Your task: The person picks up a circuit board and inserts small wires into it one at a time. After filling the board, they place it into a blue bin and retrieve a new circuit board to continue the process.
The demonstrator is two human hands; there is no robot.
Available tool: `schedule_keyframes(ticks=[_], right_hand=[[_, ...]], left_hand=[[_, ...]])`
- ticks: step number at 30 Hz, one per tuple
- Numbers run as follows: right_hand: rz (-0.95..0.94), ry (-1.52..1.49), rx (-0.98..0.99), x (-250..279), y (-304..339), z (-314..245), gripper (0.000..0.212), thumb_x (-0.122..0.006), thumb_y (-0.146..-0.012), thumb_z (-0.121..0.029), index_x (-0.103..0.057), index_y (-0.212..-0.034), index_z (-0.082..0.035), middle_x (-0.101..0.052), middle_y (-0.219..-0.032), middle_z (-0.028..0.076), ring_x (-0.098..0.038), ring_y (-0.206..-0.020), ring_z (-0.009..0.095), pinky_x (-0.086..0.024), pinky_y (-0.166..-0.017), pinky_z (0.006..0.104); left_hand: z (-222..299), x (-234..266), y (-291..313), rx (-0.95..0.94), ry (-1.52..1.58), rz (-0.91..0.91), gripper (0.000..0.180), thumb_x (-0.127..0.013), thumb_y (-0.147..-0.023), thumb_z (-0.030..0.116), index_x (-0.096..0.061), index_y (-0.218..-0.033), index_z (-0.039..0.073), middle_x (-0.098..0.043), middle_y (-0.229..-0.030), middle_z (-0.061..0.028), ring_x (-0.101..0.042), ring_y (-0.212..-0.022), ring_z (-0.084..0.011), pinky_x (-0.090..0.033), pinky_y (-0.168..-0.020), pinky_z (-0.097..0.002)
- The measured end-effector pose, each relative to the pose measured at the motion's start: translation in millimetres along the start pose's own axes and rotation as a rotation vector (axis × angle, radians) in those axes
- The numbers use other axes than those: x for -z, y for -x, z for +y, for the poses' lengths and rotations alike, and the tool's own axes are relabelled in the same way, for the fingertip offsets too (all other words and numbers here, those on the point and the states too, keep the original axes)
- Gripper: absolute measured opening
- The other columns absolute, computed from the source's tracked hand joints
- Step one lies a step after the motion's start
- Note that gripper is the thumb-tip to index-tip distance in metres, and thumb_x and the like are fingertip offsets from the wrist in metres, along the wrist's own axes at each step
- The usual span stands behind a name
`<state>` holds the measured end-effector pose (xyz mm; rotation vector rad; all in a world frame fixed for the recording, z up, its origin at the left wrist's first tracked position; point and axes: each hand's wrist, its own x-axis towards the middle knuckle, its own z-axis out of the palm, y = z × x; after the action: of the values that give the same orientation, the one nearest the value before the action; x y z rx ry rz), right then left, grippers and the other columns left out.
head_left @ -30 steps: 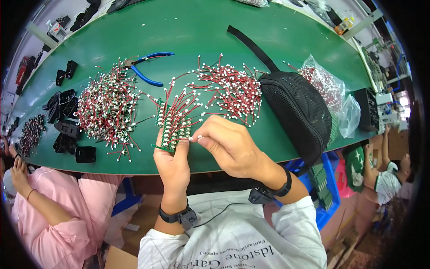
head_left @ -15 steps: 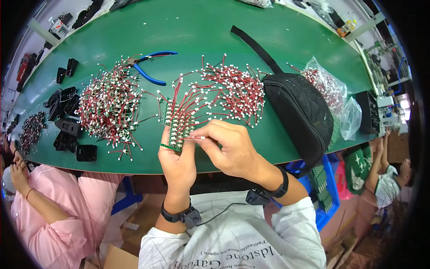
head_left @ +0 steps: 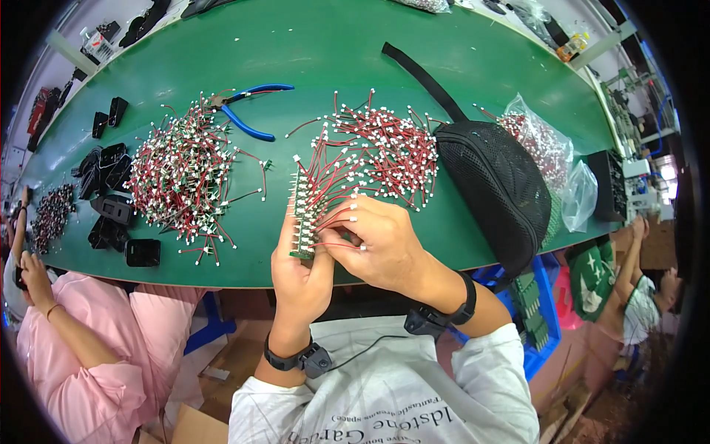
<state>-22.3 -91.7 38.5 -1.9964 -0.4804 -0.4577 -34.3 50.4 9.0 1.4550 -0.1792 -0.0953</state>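
Observation:
My left hand (head_left: 302,280) grips a narrow green circuit board panel (head_left: 302,222), thumb and fingers along its edges near the table's front. White connectors line the panel, and many red wire leads fan out from its right side. The fingers of my right hand (head_left: 388,240) are pinched at the panel's lower right edge, on a short red wire lead (head_left: 339,244) with a white plug. Its inner end is hidden by my fingertips. Just beyond the panel lies a loose heap of red wire leads (head_left: 396,152) with white plugs.
To the left are a big pile of wired small boards (head_left: 181,170), blue-handled pliers (head_left: 248,111) and black plastic housings (head_left: 142,252). A black mesh case (head_left: 492,189) and a clear bag of leads (head_left: 536,140) stand right. A person in pink (head_left: 89,355) sits at left.
The panel has turned on its side in my left hand and shifted slightly right, its connector row now facing left. My right fingertips have come closer against its edge.

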Motion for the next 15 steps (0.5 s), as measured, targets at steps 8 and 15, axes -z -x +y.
schedule_keyframes(ticks=[8,15], right_hand=[[-0.079,0.053,0.001,5.2,1.9,-0.8,0.016,-0.073,-0.068,0.003,-0.065,-0.082,0.001,-0.064,-0.078,0.01,-0.063,-0.067,0.026,-0.052,-0.058,0.0327],[-0.053,-0.018,-0.003,0.9,5.2,1.5,0.014,-0.072,-0.07,0.004,-0.065,-0.082,0.001,-0.064,-0.079,0.01,-0.064,-0.068,0.026,-0.052,-0.059,0.0332]], left_hand=[[2.6,0.7,2.4,-0.055,-0.164,-0.02,0.059,-0.049,-0.086,-0.011,-0.036,-0.143,-0.005,-0.063,-0.11,-0.0103,-0.059,-0.096,-0.013,-0.047,-0.084,-0.0255],[2.4,2.1,2.5,-0.051,-0.179,-0.024,0.056,-0.048,-0.086,-0.01,-0.038,-0.141,-0.006,-0.064,-0.109,-0.0107,-0.06,-0.094,-0.0124,-0.048,-0.084,-0.0259]])
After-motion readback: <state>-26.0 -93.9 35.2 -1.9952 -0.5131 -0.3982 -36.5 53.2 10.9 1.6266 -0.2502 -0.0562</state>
